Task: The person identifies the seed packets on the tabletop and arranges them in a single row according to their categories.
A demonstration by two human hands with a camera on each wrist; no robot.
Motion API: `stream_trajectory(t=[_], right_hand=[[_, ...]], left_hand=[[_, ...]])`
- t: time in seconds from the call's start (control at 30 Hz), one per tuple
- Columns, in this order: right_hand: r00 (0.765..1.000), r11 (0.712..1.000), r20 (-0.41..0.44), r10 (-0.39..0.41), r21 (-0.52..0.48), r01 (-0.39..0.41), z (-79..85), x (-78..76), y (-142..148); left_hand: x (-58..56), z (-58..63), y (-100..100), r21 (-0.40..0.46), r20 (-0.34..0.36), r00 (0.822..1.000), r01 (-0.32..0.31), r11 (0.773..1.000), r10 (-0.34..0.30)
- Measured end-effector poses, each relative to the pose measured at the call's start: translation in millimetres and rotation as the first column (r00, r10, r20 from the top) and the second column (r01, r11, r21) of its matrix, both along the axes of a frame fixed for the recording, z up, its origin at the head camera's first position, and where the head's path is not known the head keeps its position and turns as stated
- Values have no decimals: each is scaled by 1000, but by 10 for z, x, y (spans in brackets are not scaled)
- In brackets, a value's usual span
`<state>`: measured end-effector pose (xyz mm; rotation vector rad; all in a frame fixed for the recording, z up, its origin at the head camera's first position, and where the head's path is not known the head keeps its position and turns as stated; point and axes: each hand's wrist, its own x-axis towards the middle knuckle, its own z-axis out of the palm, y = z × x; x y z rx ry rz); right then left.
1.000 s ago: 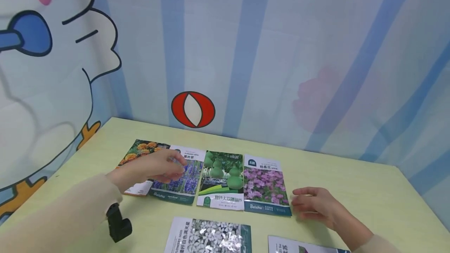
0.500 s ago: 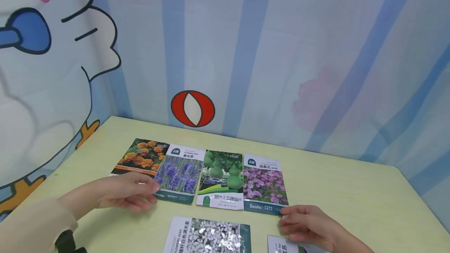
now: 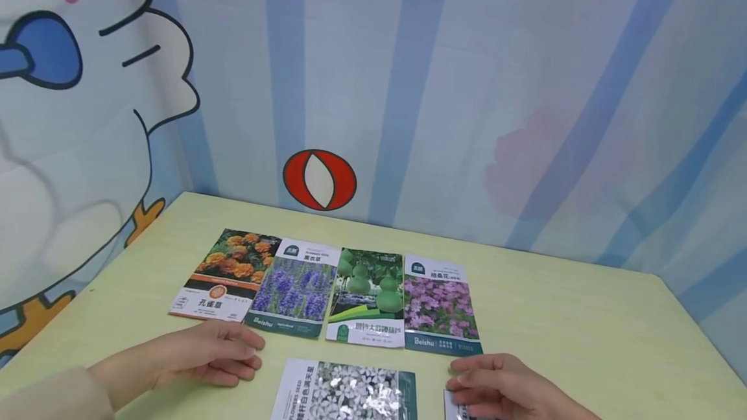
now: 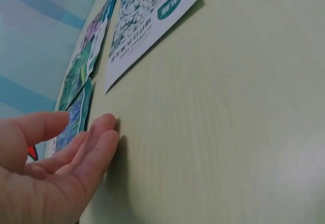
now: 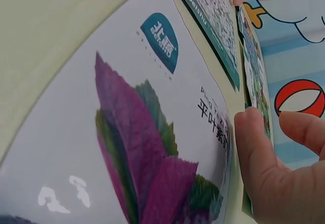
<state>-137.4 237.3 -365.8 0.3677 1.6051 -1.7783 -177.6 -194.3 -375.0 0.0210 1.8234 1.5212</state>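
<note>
My left hand [image 3: 204, 354], its fingers loosely bent and holding nothing, is just below the orange marigold seed packet [image 3: 239, 264] and left of the white-flower seed packet [image 3: 356, 391]. In the left wrist view, its fingertips are close to the tabletop. My right hand [image 3: 504, 382] is over a seed packet with purple leaves [image 5: 147, 148], mostly out of the head view. Its relaxed fingers lie by that packet's far edge in the right wrist view; whether they touch it I cannot tell. Beyond stand the lavender packet [image 3: 294, 287], green gourd packet [image 3: 367, 297] and pink-flower packet [image 3: 440, 306], side by side.
The pale yellow table [image 3: 560, 303] ends at the back against a striped blue cloth [image 3: 496, 83] with cartoon figures. The back packets form one slightly slanting row, and the front two lie nearer to me.
My left hand has drawn back from above the lavender packet towards the front left, uncovering the marigold packet. My right hand has moved left and nearer, over the purple-leaf packet.
</note>
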Motion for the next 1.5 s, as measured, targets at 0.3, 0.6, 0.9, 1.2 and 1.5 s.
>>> stream_trajectory(t=[0.3,0.6,0.9,1.2,1.5], right_hand=[[998,998,-18,64,11,-64,-35,4,-97],[999,999,-10,44,29,-44,-51,3,-250],[999,999,-17,42,-16,-42,-71,-21,-338],[1000,1000,-18,2,-10,-2,-95,-22,-404],[1000,999,-27,-9,40,10,-113,-30,-457]], left_hand=[[57,3,119,34,-16,1000,-15,999,15],[98,13,237,76,-2,1000,29,997,-29],[115,26,313,97,28,999,15,995,-17],[152,-34,375,61,17,1000,-7,998,6],[143,-33,502,19,18,997,-75,997,74]])
